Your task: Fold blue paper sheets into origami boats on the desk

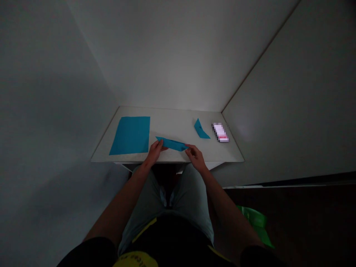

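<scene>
Between the fingers point(158, 145), a slim, pointed, folded blue paper point(174, 145).

- On my right, a phone point(220, 132) is lying on the white counter point(172, 120), its screen glowing.
- Lower down to my right, a green object point(257, 219) is showing.
- Pale walls point(167, 55) are bordering the counter.

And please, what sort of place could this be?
Probably a small indoor nook, perhaps in a home, serving as a work corner. A narrow white tabletop sits up against plain pale walls, and a large blue sheet lies on it. The dim light hides further clues.
</scene>
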`<state>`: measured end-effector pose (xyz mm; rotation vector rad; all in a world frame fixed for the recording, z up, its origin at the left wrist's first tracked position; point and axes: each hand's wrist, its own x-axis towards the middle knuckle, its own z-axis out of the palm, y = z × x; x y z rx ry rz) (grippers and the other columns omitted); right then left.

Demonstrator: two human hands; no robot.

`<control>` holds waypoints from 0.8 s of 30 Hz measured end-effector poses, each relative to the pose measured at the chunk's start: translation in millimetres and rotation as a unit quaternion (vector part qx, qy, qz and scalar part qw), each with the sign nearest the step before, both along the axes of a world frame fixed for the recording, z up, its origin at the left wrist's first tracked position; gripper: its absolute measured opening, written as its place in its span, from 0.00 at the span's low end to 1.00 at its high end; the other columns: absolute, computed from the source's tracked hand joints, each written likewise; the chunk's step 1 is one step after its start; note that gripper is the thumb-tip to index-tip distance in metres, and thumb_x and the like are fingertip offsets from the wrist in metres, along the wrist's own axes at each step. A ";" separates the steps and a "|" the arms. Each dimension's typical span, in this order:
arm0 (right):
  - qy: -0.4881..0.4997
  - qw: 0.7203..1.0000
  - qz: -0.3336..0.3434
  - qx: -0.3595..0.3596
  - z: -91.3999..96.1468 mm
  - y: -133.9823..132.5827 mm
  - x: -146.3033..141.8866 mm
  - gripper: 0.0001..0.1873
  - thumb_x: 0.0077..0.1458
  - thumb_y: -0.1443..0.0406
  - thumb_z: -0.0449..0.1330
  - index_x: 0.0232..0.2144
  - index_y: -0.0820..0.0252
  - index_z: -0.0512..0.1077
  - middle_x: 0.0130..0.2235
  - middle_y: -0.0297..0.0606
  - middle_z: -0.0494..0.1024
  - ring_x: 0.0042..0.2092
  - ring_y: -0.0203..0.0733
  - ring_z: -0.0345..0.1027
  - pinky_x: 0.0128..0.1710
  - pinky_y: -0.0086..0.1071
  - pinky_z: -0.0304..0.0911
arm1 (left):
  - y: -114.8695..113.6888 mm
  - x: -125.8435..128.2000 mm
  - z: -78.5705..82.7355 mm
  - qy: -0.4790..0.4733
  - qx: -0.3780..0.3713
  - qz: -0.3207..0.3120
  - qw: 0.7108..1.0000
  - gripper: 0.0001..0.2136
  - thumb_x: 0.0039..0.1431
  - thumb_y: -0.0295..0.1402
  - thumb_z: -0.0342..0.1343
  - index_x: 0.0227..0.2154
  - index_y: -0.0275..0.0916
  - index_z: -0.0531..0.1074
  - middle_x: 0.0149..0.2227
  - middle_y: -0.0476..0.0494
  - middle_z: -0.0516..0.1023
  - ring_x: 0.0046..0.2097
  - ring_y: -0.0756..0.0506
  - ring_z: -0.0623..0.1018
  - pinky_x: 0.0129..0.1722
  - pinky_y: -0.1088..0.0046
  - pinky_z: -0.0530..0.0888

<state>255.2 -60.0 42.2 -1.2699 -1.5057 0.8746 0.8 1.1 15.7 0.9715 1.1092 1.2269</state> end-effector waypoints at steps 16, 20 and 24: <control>-0.129 0.984 0.109 0.054 15.0 -15.9 6.4 0.21 0.70 0.50 0.61 0.58 0.51 0.80 0.42 0.39 0.82 0.31 0.39 0.70 0.36 0.35 0.69 | -1.0 0.0 4.8 0.013 0.001 -0.033 0.999 0.36 0.49 0.73 0.62 0.36 0.39 0.75 0.37 0.40 0.84 0.42 0.39 0.84 0.47 0.57 0.84; -0.189 0.969 0.136 0.077 18.6 -21.2 6.0 0.19 0.72 0.51 0.60 0.56 0.50 0.81 0.39 0.39 0.82 0.31 0.39 0.72 0.37 0.34 0.69 | -1.9 0.4 5.9 0.014 0.004 -0.035 0.999 0.36 0.47 0.73 0.62 0.34 0.40 0.75 0.35 0.41 0.83 0.42 0.38 0.84 0.47 0.57 0.84; -0.248 0.955 0.145 0.073 19.5 -25.1 7.9 0.17 0.75 0.53 0.57 0.53 0.49 0.83 0.43 0.40 0.85 0.37 0.42 0.78 0.41 0.34 0.71 | -2.3 0.2 5.2 0.011 0.005 -0.036 0.999 0.37 0.47 0.73 0.63 0.36 0.39 0.76 0.36 0.40 0.84 0.43 0.38 0.84 0.47 0.57 0.84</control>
